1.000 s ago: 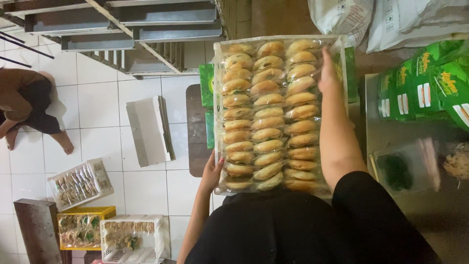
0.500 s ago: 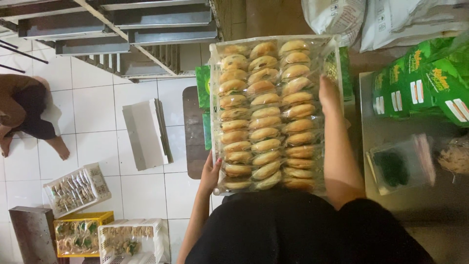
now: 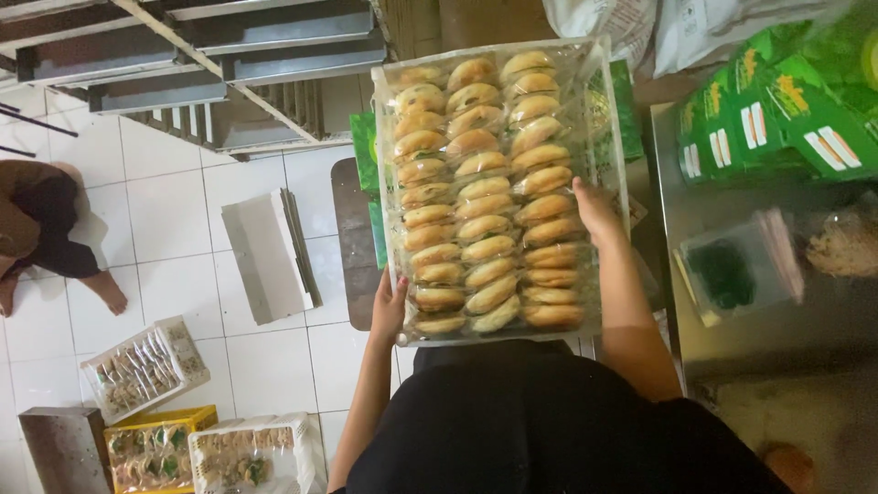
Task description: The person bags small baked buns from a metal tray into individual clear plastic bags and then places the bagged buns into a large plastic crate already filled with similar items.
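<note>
Gripped by left hand (image 3: 389, 306) and right hand (image 3: 596, 212), clear plastic tray of golden-brown pastries (image 3: 489, 187) stayed lifted above white tiled floor (image 3: 174, 220).

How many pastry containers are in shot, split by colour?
Clear tray, gripped by left hand and right hand: 1
White baskets on the floor: 2
Yellow crate on the floor: 1
Total: 4
</note>
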